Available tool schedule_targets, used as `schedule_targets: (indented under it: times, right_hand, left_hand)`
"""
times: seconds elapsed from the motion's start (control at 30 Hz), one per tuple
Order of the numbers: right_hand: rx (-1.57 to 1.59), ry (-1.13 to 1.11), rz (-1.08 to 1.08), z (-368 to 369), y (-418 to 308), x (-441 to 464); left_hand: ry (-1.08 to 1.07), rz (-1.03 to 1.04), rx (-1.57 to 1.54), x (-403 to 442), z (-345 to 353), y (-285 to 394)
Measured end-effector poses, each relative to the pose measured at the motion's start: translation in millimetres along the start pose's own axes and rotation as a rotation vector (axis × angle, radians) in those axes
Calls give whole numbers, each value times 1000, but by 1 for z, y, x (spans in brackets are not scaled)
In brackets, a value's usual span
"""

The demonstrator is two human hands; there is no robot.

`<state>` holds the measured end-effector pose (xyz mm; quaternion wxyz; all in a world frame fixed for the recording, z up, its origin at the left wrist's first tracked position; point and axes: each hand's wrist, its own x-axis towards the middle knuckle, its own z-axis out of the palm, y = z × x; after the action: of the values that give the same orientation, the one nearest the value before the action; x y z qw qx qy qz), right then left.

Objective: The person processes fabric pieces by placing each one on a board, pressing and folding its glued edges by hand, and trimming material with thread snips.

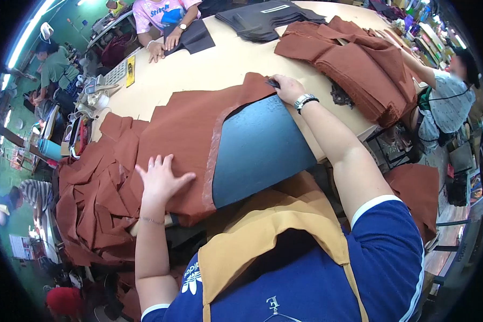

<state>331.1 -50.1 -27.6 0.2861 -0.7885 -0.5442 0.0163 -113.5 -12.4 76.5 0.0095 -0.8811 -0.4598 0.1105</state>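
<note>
My left hand lies with fingers spread on a rust-brown fabric piece, which is spread on the table in front of me. Along the fabric's right edge runs a pale, chalky strip. Beside that strip is a dark, smooth flat sheet, partly beneath the fabric. At the far corner, where fabric and sheet meet, my right hand is closed around a small dark object. What it is, I cannot make out.
Crumpled rust-brown fabric lies to the left. A thick rust-brown stack sits at the right, with dark cut pieces at the back. One person handles dark fabric opposite; another reaches from the right. A yellow item lies near the left edge.
</note>
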Motion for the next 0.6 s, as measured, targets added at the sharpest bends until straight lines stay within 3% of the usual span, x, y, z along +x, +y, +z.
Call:
schedule_targets:
  times: [0.07,0.13,0.2,0.33,0.43,0.5,0.6]
  right_hand:
    - [30,35,57,1,-4,-5]
    - [25,37,56,-2,-1,-10]
    - [40,23,65,-13,1,-20]
    - [-242,99,171,-63,21,-48]
    - [-125,290,56,-82,10,-63]
    - [569,-53,391,-83,-41,-73]
    - [873,-520,482,-54,-92,-83]
  left_hand:
    - [69,72,29,27,-3,9]
    - [365,324,-274,60,9,32]
    - [398,454,-533,94,18,61]
    - [548,494,-675,121,44,90]
    - [599,489,-780,119,52,87]
    - [564,463,-831,122,57,86]
    - [607,423,-839,119,55,86]
